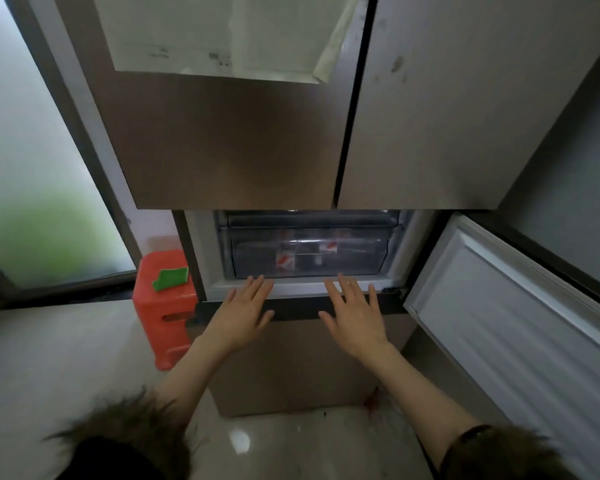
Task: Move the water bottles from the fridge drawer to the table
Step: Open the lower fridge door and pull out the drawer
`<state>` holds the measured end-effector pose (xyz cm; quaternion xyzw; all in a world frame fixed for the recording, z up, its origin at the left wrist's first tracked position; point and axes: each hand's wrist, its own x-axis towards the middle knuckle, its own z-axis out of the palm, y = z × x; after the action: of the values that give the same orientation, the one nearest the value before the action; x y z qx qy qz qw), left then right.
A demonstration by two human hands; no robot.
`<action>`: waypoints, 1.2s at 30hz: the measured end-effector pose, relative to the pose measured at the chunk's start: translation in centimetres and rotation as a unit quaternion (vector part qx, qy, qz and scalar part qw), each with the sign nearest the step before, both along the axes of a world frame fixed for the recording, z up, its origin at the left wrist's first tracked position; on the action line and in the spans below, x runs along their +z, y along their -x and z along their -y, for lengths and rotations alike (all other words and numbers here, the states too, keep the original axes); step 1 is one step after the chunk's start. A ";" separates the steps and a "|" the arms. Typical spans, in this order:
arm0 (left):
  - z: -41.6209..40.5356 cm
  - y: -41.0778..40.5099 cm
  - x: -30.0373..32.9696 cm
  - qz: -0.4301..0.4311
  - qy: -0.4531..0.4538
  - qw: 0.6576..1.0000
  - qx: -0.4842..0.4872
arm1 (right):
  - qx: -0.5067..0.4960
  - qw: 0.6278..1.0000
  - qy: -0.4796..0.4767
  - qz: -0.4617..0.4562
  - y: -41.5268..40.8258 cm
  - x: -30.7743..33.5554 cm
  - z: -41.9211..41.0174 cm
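reaching for the fridge drawer, nothing held yet

both hands were out flat, fingers straight and spread, holding nothing. the left hand [245,308] and right hand [355,311] hovered side by side, fingertips at the pale sill just below the clear plastic fridge drawer [309,252]. contact with the sill could not be told.

the drawer sat just beyond the fingertips, pushed in, its front looking closed. through the plastic, the clear water bottles with red and white labels [286,261] lay inside, beyond and between the two hands. count unclear. the white-lined lower fridge door [520,313] stood swung open, out past the right hand.

step judged: start of task, drawer not yet pulled, no bottle out. next move likely calls for curling fingers on the drawer front and pulling it toward the body, then gripping a bottle. table not in view.

labels: red and white patches only, no brand readable. the white paper sheet [222,32] stuck on the brown upper door had print too blurred to read.

an orange plastic stool [163,306] with a green sponge [170,278] stood out past the left hand.
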<state>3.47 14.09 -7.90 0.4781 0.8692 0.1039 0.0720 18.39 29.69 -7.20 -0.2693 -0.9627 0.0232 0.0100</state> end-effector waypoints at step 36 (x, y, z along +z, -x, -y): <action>-11.2 11.6 -2.5 0.729 -0.574 0.224 0.299 | -0.301 0.176 0.806 -0.479 13.0 -3.0 -14.1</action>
<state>-8.08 25.31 -10.39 -0.1868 0.2254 0.8923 0.3437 5.44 43.78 -10.21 -0.3340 -0.0648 0.9056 0.2531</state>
